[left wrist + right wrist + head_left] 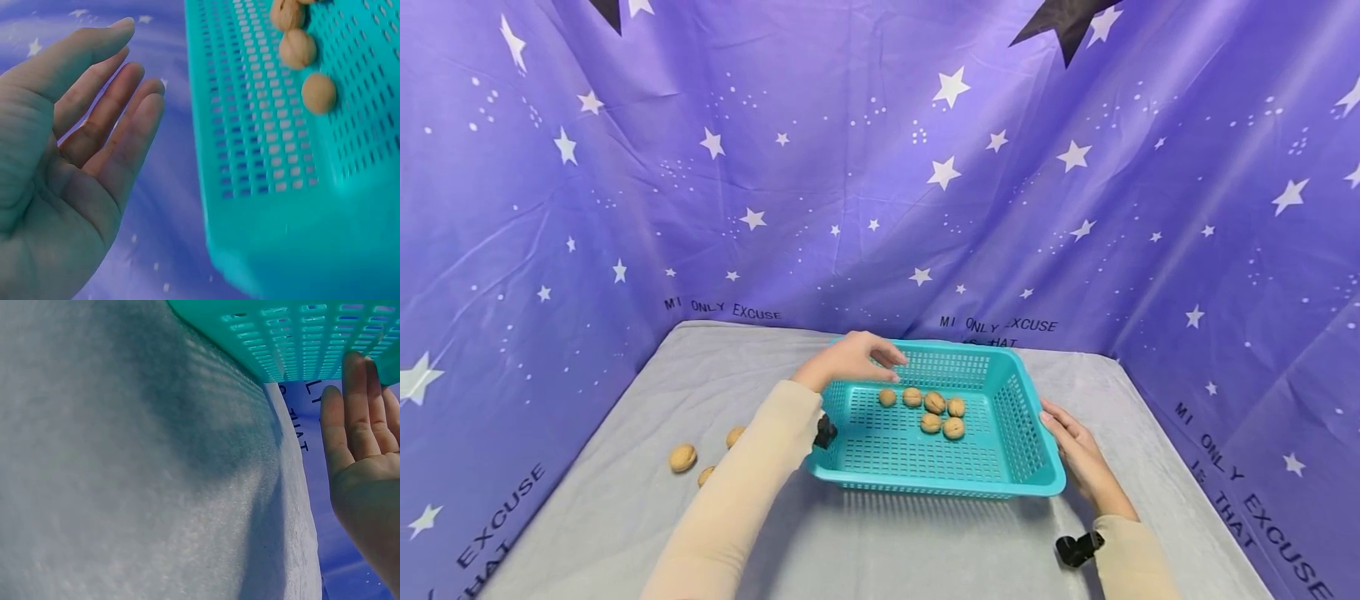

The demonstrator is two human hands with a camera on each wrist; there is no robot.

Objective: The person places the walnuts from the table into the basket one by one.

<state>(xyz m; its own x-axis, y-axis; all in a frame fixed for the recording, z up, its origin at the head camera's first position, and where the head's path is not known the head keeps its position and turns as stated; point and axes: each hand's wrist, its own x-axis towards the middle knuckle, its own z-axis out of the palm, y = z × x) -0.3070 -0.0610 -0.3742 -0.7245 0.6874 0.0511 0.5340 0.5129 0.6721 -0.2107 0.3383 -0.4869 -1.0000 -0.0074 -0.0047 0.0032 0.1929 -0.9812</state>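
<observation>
A turquoise plastic basket (917, 488) with slotted walls holds several walnuts (934, 402), grouped around the middle of its floor. Over the basket's left part hovers my left hand (856, 358), fingers loosely bent and nothing between them. The left wrist view shows this hand (81, 144) with its palm bare, apart from the basket wall (209, 156). At the basket's right end, my right hand (1075, 446) touches the outer side near the rim. Its extended fingers (355, 406) appear in the right wrist view beside the slotted wall; the thumb is hidden there.
Left of the basket, a few walnuts (682, 457) lie on the grey cloth-covered table (625, 533), partly hidden by my left sleeve (737, 500). A purple star-patterned curtain (850, 167) encloses the table at the back and sides.
</observation>
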